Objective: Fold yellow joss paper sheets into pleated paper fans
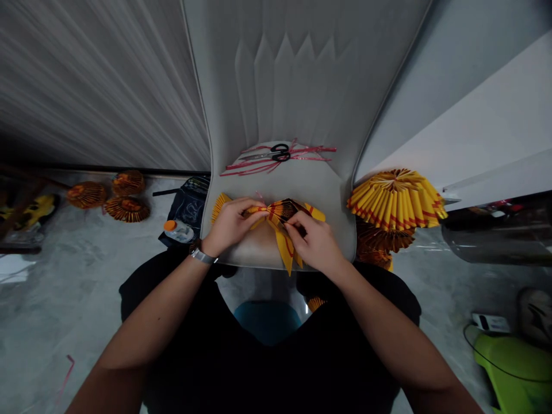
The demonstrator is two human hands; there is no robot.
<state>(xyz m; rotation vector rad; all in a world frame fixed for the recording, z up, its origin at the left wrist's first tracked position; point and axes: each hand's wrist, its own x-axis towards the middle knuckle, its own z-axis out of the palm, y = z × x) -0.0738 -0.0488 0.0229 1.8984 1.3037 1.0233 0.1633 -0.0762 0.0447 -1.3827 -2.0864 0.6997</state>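
Note:
On the seat of a grey chair (276,86) lies a pleated yellow paper fan (284,244) with red stripes and dark inner folds. My left hand (235,221) pinches its gathered middle between thumb and fingers. At the right side, my right hand (313,238) is closed on the edge of the folds, fingertips together. Part of the fan hangs over the front edge of the seat. Behind it, black-handled scissors (280,153) rest among several pink plastic strips (245,168) at the back of the seat.
Finished-looking pleated yellow rosettes (397,198) are stacked right of the chair. Several darker paper rosettes (127,209) lie on the floor at left. A bottle with an orange cap (179,231) sits by a dark bag (190,204). A green stool (513,365) stands at lower right.

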